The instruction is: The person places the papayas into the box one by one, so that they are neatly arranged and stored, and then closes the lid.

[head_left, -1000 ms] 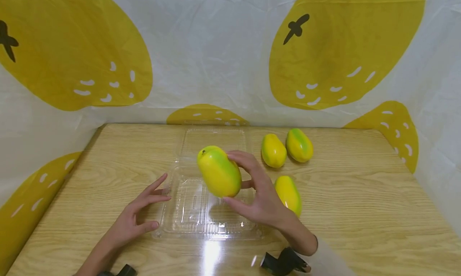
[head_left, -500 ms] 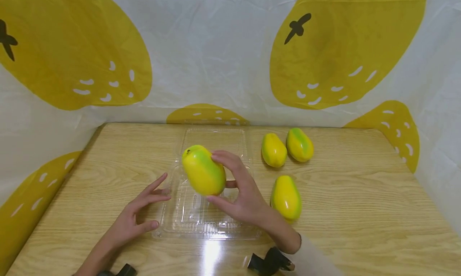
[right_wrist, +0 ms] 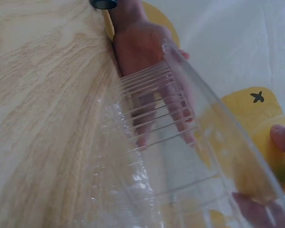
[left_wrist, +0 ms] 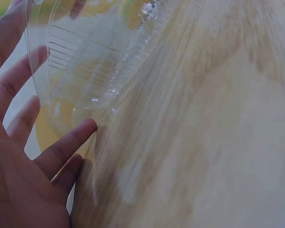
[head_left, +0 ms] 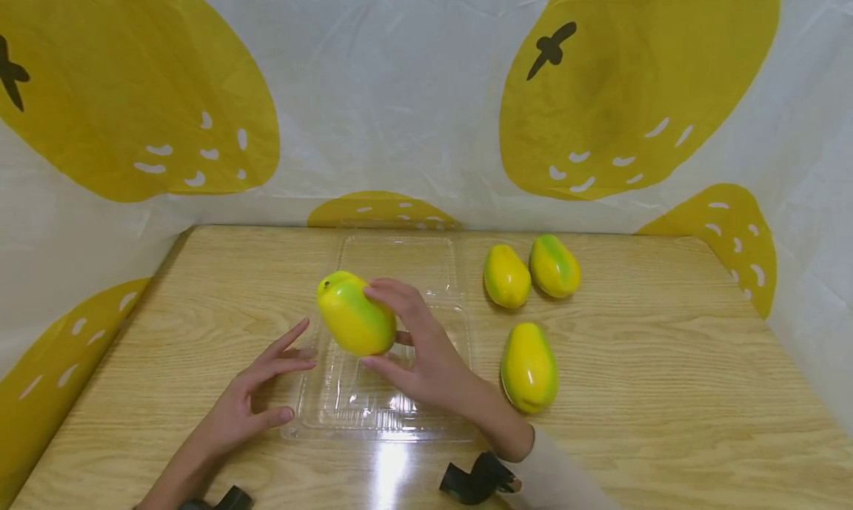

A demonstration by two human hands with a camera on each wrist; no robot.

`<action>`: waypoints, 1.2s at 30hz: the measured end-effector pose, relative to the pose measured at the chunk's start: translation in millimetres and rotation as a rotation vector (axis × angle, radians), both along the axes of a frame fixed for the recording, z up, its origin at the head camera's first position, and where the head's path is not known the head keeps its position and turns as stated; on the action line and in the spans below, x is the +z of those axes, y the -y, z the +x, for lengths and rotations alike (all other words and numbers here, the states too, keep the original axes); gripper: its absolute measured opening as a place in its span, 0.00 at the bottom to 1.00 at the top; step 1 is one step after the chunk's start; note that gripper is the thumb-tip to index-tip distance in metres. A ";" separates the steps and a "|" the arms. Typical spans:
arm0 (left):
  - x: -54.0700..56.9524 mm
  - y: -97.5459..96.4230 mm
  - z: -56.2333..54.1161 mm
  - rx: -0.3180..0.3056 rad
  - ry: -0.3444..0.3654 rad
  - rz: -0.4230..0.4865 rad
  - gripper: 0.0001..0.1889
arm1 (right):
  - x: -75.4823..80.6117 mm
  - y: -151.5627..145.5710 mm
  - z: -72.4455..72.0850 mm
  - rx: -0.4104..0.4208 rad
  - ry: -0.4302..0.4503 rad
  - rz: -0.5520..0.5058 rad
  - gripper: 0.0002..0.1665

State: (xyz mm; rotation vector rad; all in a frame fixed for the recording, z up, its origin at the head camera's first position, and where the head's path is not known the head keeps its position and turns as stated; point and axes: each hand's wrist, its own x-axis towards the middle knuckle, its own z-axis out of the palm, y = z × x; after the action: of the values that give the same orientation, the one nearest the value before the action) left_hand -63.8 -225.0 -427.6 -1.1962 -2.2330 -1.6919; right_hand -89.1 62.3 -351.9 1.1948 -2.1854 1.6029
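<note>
My right hand [head_left: 423, 354] holds a glossy yellow-green mango [head_left: 356, 316] between the thumb and fingers, over the left part of a clear plastic clamshell box [head_left: 426, 421]. The box's lid [head_left: 400, 262] lies folded back towards the wall. At the box's left edge, my left hand [head_left: 249, 399] stands with fingers spread and nothing gripped. In the left wrist view, the fingers [left_wrist: 61, 147] of that hand are beside the clear box wall [left_wrist: 80, 61]. The right wrist view catches the held mango [right_wrist: 261, 156] partly, behind the box's clear side.
Three more mangoes lie right of the box: one nearer [head_left: 529, 367], two farther back [head_left: 507, 277] [head_left: 554, 266]. They rest on a wood-grain table [head_left: 666, 391]. A fabric sheet [head_left: 393, 88] with yellow fruit prints hangs behind and at the sides.
My right hand has carried the mango leftward across the box. The nearer loose mango, partly covered by that arm before, now shows whole. My left hand has stayed in place.
</note>
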 end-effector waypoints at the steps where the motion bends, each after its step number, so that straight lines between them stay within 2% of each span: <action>1: 0.2 -0.1 0.0 0.000 0.001 0.000 0.31 | -1.1 1.0 -0.1 0.004 -0.004 0.010 0.45; 5: 0.9 -0.1 0.7 0.005 0.009 -0.008 0.30 | -5.0 3.1 -0.8 0.008 -0.044 0.067 0.45; 10: 0.9 0.4 2.0 0.019 0.023 -0.020 0.31 | -6.4 2.7 -1.7 -0.026 -0.092 0.178 0.47; 18: 0.7 2.1 4.4 0.049 0.055 -0.053 0.32 | 0.3 6.6 1.8 -0.051 -0.060 0.333 0.47; 25: 1.0 3.5 5.0 0.085 0.086 -0.082 0.32 | 0.6 15.4 10.7 -0.097 -0.012 0.366 0.48; 32: 0.2 2.8 2.2 0.047 0.065 -0.054 0.33 | -4.9 24.4 11.4 -0.161 0.002 0.402 0.49; 36: 1.0 3.0 3.5 0.050 0.068 -0.058 0.33 | -9.8 26.9 10.6 -0.164 -0.005 0.439 0.51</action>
State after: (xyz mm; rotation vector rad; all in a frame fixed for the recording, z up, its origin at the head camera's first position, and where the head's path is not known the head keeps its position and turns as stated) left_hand -60.2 -228.0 -426.6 -1.1009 -2.3460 -1.6847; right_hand -78.5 35.4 -361.7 1.0739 -2.6396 1.0882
